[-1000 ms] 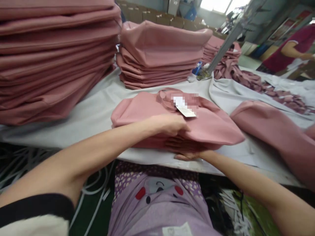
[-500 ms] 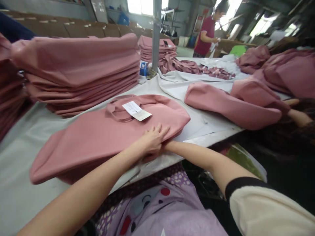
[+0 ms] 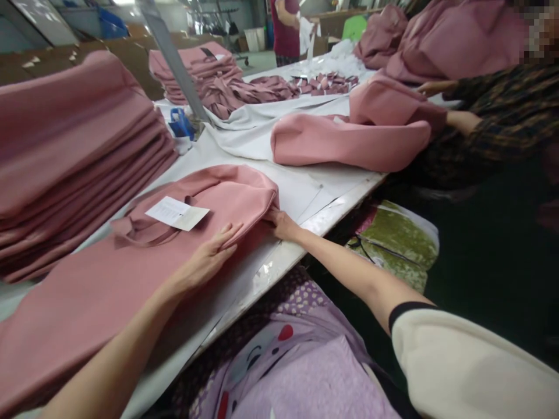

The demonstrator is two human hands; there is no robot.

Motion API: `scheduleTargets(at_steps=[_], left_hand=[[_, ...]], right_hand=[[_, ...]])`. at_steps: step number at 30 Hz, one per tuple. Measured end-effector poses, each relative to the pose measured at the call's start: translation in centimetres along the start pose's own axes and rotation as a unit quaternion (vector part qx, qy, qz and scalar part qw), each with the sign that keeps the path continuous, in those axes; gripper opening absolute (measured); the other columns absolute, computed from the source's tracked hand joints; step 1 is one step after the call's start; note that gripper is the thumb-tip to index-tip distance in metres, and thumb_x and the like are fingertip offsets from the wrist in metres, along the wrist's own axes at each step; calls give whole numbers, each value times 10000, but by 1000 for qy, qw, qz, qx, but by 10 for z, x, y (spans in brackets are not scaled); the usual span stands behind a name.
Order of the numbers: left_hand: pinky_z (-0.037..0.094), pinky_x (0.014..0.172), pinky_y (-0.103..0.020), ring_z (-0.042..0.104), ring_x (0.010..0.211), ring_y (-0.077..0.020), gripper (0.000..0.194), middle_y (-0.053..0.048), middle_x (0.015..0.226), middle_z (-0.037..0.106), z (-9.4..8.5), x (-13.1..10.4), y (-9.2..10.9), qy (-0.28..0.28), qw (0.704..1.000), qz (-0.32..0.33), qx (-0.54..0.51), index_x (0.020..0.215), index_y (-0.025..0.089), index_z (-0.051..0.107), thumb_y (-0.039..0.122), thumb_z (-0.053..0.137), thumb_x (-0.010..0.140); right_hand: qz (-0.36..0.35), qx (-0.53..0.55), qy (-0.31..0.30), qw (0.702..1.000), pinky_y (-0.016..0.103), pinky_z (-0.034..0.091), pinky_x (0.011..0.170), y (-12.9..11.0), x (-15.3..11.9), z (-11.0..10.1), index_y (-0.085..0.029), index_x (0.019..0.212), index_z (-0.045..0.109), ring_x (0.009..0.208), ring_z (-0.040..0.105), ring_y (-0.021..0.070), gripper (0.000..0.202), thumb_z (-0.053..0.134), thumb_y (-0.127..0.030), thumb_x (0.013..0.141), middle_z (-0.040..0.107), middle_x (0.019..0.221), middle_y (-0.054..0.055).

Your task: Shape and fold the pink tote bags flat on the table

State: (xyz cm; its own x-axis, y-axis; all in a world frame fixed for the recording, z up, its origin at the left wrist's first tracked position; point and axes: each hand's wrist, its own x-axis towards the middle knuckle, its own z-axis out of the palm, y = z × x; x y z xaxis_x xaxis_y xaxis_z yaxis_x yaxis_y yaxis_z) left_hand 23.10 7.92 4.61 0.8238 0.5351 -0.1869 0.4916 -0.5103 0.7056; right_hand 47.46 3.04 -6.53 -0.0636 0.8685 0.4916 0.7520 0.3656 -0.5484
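Observation:
A long pink bag point(image 3: 109, 285) lies on its side along the table's front edge, with looped straps and a white paper tag point(image 3: 174, 214) on top. My left hand point(image 3: 209, 259) rests flat on the bag near its front edge, fingers stretched out. At the bag's right end, my right hand point(image 3: 282, 225) has its fingers closed at the lower corner; the fingertips are partly hidden by the material.
A tall stack of folded pink bags point(image 3: 87, 169) stands at left, beside a metal post point(image 3: 174, 61). Across the table, a co-worker's hand point(image 3: 463, 122) is at another pink bag point(image 3: 345, 142). Pink straps point(image 3: 248, 90) lie behind. A green plastic-wrapped bundle point(image 3: 393, 238) sits below the table edge.
The view has swung to the right. My right hand has moved from beside my left hand to the bag's right-end corner. My left hand stays flat on the bag.

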Motion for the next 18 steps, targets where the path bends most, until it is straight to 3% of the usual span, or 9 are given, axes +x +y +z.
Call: scheduleTargets(at_steps=[2, 5, 7, 9, 12, 15, 18], left_hand=[[108, 1181, -461, 136, 1455, -260, 690, -86, 1588, 139, 16, -5, -3, 18, 999, -7, 33, 1482, 206, 308, 590, 377, 912], [106, 1182, -461, 98, 1460, -247, 678, -107, 1591, 112, 26, -7, -6, 32, 997, -7, 68, 1499, 204, 256, 571, 324, 933], [141, 1179, -472, 100, 1460, -252, 683, -112, 1593, 99, 27, -6, -8, 24, 994, -10, 105, 1517, 224, 185, 572, 300, 940], [201, 1153, -528, 95, 1457, -305, 719, -151, 1591, 70, 28, -3, -8, 1, 985, -23, 174, 1527, 241, 103, 585, 316, 932], [318, 1023, -642, 190, 1402, -466, 834, -255, 1559, 99, 31, 5, -6, -29, 948, -42, 314, 1524, 271, 62, 632, 432, 870], [391, 907, -642, 385, 1260, -529, 883, -285, 1490, 264, 31, 13, -2, -43, 915, -27, 400, 1517, 311, 98, 681, 487, 815], [398, 903, -609, 462, 1188, -493, 810, -254, 1431, 364, 32, 17, -3, -39, 912, -8, 409, 1509, 341, 139, 652, 470, 839]], right_hand=[[69, -10, 58, 996, 298, 512, 825, 6, 4, -2, -135, 974, 669, 938, 627, 196, 206, 515, -115, 839, 689, 957, 64], [153, -35, 125, 980, 314, 512, 713, 11, 10, -11, -119, 991, 631, 776, 622, 203, 189, 506, -196, 872, 659, 824, 50], [185, -59, 163, 967, 372, 500, 770, 11, 17, -23, -107, 1115, 579, 869, 603, 246, 298, 557, -243, 851, 648, 924, 94], [182, -79, 182, 963, 422, 450, 907, 12, 25, -37, -123, 1240, 514, 1086, 531, 287, 440, 602, -245, 826, 592, 1148, 152], [80, -84, 75, 990, 415, 338, 1059, 18, 39, -56, -196, 1231, 556, 1270, 414, 264, 375, 558, -174, 856, 509, 1333, 126], [11, -57, -51, 997, 404, 360, 1054, 30, 42, -64, -215, 1111, 639, 1222, 487, 249, 281, 500, -134, 880, 571, 1289, 96], [38, -29, -45, 998, 368, 397, 1033, 38, 34, -57, -199, 1100, 647, 1175, 535, 232, 292, 506, -125, 855, 610, 1233, 93]])
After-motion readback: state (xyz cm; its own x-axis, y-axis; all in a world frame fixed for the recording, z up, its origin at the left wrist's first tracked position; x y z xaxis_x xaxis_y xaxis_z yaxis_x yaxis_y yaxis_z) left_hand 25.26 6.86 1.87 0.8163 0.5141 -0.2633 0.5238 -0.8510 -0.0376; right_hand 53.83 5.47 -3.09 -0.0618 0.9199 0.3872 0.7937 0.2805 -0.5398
